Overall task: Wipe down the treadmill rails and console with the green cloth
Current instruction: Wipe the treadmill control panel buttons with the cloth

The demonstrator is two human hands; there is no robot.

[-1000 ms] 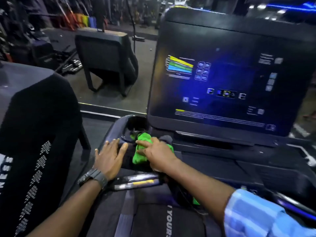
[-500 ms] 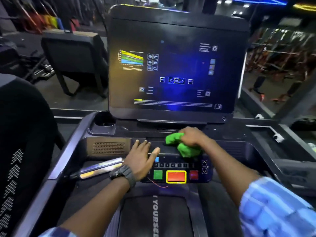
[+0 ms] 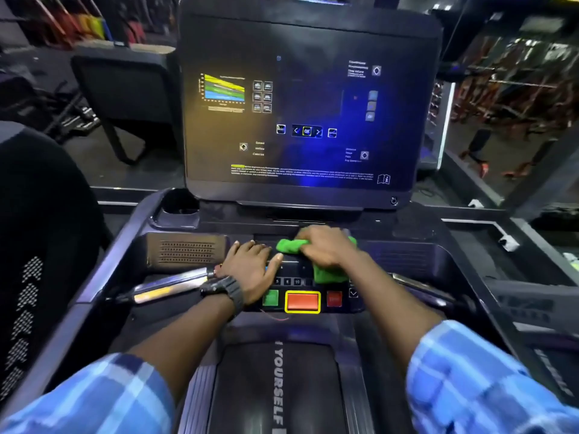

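Observation:
My right hand presses the bunched green cloth onto the treadmill console's button panel, just above the number keys. The cloth pokes out left of my fingers and below my palm. My left hand, with a dark wristwatch, lies flat with fingers spread on the panel's left part, next to the cloth. The large dark console screen stands upright behind both hands. A silver handrail grip runs left of my left wrist, and another shows right of my right forearm.
A cup holder sits at the console's upper left, a speaker grille below it. The treadmill belt lies beneath my arms. A neighbouring machine's dark console stands close at left, and gym equipment fills the background.
My right hand has carried the cloth from the left cup-holder area to the middle of the console and on to the right. My left hand has shifted right onto the button panel.

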